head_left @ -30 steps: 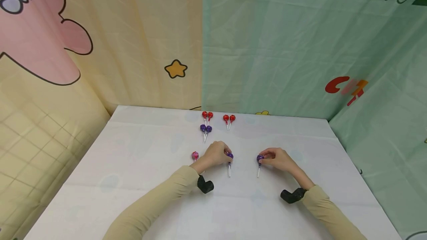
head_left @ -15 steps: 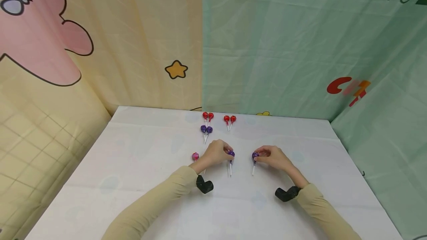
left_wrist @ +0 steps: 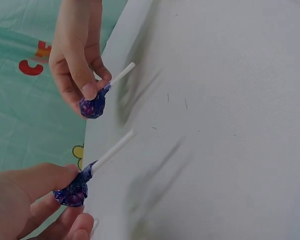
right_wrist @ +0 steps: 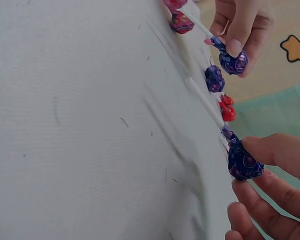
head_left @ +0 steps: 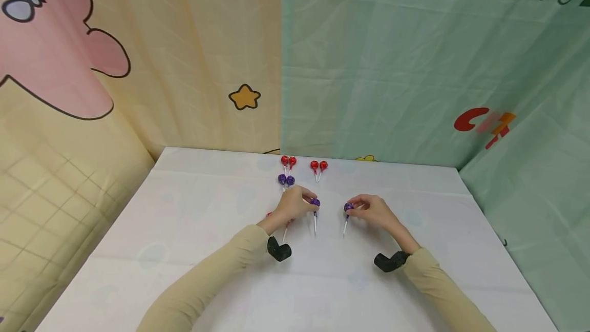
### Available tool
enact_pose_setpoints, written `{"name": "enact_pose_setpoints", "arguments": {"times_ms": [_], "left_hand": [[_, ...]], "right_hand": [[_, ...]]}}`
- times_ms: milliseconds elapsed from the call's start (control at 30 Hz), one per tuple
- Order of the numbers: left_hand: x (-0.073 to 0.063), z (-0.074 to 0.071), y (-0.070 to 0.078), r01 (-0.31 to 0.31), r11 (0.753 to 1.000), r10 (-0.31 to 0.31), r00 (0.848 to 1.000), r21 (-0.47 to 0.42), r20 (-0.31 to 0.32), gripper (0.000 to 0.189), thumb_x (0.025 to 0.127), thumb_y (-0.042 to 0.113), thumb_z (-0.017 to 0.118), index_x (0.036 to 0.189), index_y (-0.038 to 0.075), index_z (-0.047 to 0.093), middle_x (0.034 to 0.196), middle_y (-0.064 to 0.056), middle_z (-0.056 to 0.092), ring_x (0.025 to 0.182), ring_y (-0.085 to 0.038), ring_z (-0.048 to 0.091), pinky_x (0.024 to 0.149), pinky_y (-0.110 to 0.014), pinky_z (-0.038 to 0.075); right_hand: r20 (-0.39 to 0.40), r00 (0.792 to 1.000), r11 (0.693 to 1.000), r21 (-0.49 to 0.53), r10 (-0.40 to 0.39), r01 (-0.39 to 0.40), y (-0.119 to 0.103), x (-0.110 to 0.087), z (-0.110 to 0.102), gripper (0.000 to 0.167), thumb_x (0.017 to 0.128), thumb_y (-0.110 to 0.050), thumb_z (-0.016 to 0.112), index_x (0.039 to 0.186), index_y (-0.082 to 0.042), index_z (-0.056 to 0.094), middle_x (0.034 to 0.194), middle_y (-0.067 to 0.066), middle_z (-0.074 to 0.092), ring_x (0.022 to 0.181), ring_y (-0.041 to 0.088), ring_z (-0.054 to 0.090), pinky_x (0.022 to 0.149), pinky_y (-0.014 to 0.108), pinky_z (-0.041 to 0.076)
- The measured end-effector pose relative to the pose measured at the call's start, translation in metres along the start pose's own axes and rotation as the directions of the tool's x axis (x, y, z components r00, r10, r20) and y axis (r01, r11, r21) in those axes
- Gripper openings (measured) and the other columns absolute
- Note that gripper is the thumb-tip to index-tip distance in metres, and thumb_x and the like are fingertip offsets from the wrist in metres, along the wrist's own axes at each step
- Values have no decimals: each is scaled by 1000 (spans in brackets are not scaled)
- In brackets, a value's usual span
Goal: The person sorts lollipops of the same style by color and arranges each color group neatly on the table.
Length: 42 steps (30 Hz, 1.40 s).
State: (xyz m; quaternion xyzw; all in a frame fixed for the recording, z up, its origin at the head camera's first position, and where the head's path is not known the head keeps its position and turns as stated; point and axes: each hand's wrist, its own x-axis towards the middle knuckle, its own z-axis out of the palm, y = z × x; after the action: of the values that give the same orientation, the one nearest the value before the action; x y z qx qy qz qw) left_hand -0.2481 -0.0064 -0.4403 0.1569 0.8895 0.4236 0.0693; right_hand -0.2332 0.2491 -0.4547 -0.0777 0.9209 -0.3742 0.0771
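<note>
My left hand (head_left: 293, 204) pinches a purple-wrapped lollipop (head_left: 315, 202) by its head, the white stick pointing back toward me. Facing it across a small gap, my right hand (head_left: 375, 213) holds a second purple lollipop (head_left: 348, 207) the same way, between thumb and fingers. Both are raised off the white table; in the left wrist view their shadows fall apart from the sticks. Two more purple lollipops (head_left: 290, 181) lie just beyond my left hand, their sticks partly covered by it. Pink lollipops (right_wrist: 181, 22) lie under my left wrist, mostly hidden in the head view.
Two red lollipops (head_left: 292, 161) lie at the table's far edge behind the purple pair. Another red pair (head_left: 319, 165) lies a little right of them. Printed curtains (head_left: 369, 65) hang behind the white table (head_left: 207, 183) and at its sides.
My right hand has carried its purple lollipop left, closer to the other. Both hands have also moved slightly farther from me, exposing more of a pink lollipop by my left wrist.
</note>
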Motion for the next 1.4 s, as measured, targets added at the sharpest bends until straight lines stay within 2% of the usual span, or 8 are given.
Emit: {"name": "enact_pose_setpoints", "arguments": {"times_ms": [167, 433, 600, 733, 900, 1000, 1167, 1400], "left_hand": [[5, -4, 0, 1, 1000, -1, 1000, -30, -23, 30, 78, 18, 79, 105, 6, 74, 94, -6, 74, 85, -16, 64, 71, -25, 48], [18, -6, -5, -14, 1000, 11, 995, -26, -97, 30, 78, 17, 79, 106, 5, 74, 95, -8, 75, 88, -19, 66, 70, -24, 50], [23, -7, -4, 10, 999, -15, 993, -43, -117, 30, 80, 15, 78, 108, 4, 73, 98, -10, 74, 95, -23, 65, 83, -33, 51], [26, -7, -2, 41, 997, -50, 990, -68, -131, 30, 81, 14, 76, 109, 3, 72, 101, -11, 74, 97, -24, 65, 85, -35, 52], [34, -5, -4, 76, 996, -83, 982, -50, -167, 29, 82, 14, 76, 109, 5, 73, 102, -9, 74, 98, -23, 65, 86, -35, 51], [40, -4, -5, 74, 997, -80, 979, -35, -186, 29, 81, 15, 77, 109, 5, 73, 104, -9, 74, 98, -24, 66, 87, -36, 50], [49, -1, -8, 66, 998, -64, 978, 3, -197, 30, 82, 17, 76, 109, 5, 73, 106, -9, 73, 94, -23, 67, 81, -34, 53], [56, 4, -10, 58, 998, -52, 973, 19, -224, 30, 83, 16, 75, 110, 3, 72, 106, -11, 73, 98, -24, 67, 86, -36, 52]], "right_hand": [[-13, 1000, 1000, -6, 3, -3, -5, 7, 1, 35, 84, -28, 72, 113, -8, 68, 101, 11, 68, 73, 16, 54, 60, 27, 42], [-39, 999, 1000, -28, 14, -15, -21, 20, 4, 34, 85, -29, 72, 113, -10, 68, 105, 12, 68, 78, 19, 53, 61, 27, 41], [-51, 999, 1000, -14, 12, -13, -24, 31, 8, 34, 85, -28, 71, 113, -10, 69, 106, 12, 69, 81, 20, 55, 63, 27, 42], [-55, 998, 1000, -2, 20, -20, -25, 41, 12, 34, 85, -29, 71, 114, -10, 69, 107, 12, 69, 85, 21, 56, 65, 26, 43], [-62, 998, 1000, -3, 8, -8, -28, 53, 14, 35, 86, -28, 71, 115, -8, 68, 108, 14, 69, 85, 22, 58, 64, 26, 44], [-68, 998, 1000, -4, 11, -11, -29, 60, 15, 35, 86, -27, 71, 115, -8, 68, 108, 14, 69, 86, 23, 59, 65, 25, 45], [-63, 998, 1000, -2, 19, -20, -28, 73, 17, 35, 86, -27, 71, 115, -8, 68, 108, 14, 69, 89, 24, 60, 68, 26, 47], [-42, 999, 1000, 22, 21, -20, -26, 87, 20, 35, 86, -25, 71, 116, -6, 68, 107, 14, 69, 87, 23, 62, 67, 26, 50]]}}
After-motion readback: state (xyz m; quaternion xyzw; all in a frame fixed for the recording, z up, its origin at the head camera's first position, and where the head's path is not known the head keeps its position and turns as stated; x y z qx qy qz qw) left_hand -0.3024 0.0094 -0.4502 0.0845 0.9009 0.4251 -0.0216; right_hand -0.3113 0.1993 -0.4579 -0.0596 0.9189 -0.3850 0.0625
